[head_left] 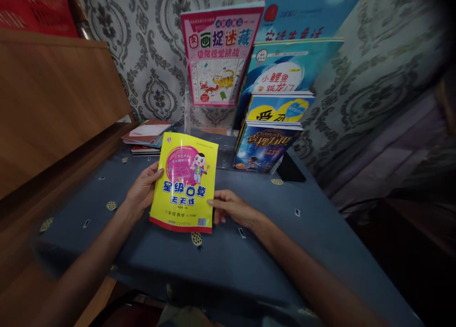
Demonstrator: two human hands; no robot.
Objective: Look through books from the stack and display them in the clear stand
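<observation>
Smack between the left hand [142, 187] and right hand [235, 209], over the worktop [320, 232], there's this yellow booklet [183, 189], long axis near-to-far; fingers [218, 204] pinch both side edges, left grip a bit farther.

The yellow workbook [183, 183] reads 星级口算天天练, the pink book [219, 54] 图画捉迷藏, the teal book [285, 65] 小鲤鱼跳龙门.

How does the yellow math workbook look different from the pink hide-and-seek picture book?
The yellow math workbook is held between the left hand and right hand; the pink hide-and-seek picture book stands behind, untouched.
The workbook's cover shows a cartoon figure; the picture book's shows a striped cat and a fox.
The workbook has a red bottom strip; the picture book has a pink border.
Both show front covers with Chinese titles.
</observation>
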